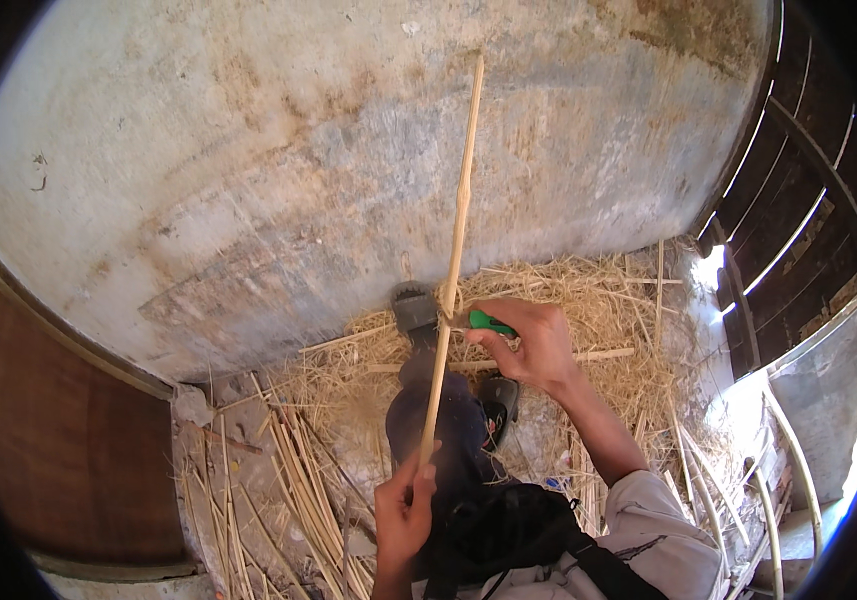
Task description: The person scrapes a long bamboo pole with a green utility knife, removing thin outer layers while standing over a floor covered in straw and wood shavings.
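Seen from my head camera: my left hand (403, 512) is closed around the lower end of a long bamboo stick (453, 255), which rises steeply from that grip past my knee and up in front of the stained plaster wall (248, 170). My right hand (533, 345) is wrapped around a green-handled tool (489, 322), its working end pressed against the stick partway up, where a thin curl of peeled fibre stands off the shaft; the blade itself is too small for me to make out. Under both hands lie a heap of pale shavings (568, 290) and, to my left, loose split bamboo strips (298, 480) scattered on the floor. Two dark sandals (415, 305) show beyond my dark trouser leg (448, 430). A slatted wooden door (798, 190) stands at right.
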The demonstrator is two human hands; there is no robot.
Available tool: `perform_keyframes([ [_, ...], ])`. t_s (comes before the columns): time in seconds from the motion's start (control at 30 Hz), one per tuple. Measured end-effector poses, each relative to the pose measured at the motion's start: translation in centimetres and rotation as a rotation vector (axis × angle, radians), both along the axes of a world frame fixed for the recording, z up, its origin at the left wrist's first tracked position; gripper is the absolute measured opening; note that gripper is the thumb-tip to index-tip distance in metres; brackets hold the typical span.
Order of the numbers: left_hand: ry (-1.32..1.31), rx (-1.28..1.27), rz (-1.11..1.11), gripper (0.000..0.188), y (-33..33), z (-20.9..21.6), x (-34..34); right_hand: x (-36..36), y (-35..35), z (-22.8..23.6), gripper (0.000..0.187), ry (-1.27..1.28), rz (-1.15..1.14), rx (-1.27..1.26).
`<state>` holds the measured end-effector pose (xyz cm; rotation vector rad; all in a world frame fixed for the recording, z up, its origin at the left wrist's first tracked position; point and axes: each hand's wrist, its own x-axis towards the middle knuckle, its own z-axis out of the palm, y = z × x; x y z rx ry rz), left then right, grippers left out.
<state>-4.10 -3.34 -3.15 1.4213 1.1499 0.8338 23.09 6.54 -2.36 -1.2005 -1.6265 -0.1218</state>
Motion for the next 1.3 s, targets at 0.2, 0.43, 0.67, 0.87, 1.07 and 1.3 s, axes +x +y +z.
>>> perform_keyframes([
  [0.2,0.006,-0.044,-0.058,0.036,-2.4,-2.7,-2.0,6.7,5.3,1.1,0.032,0.157,-0.292,-0.301],
  [0.43,-0.189,-0.327,-0.118,0.046,-2.3,-2.9,-3.7,7.6,3.7,0.1,0.041,0.814,-0.007,-0.352],
  [0.67,-0.163,-0.259,-0.188,0.054,0.9,-1.4,-2.1,-0.5,-1.5,-0.6,0.038,0.863,0.436,-0.544],
  [0.87,-0.162,-0.181,-0.279,0.044,2.2,-1.9,-1.7,-1.3,-2.4,1.7,0.028,0.891,0.407,-0.649],
  [1.07,-0.186,-0.036,-0.176,0.035,3.3,-1.8,-0.3,-1.0,-2.2,2.2,0.027,0.863,0.389,-0.482],
  [1.3,-0.157,0.042,-0.036,0.031,3.5,-0.7,1.2,-1.6,-5.3,-0.5,0.026,0.142,0.177,-0.331],
])
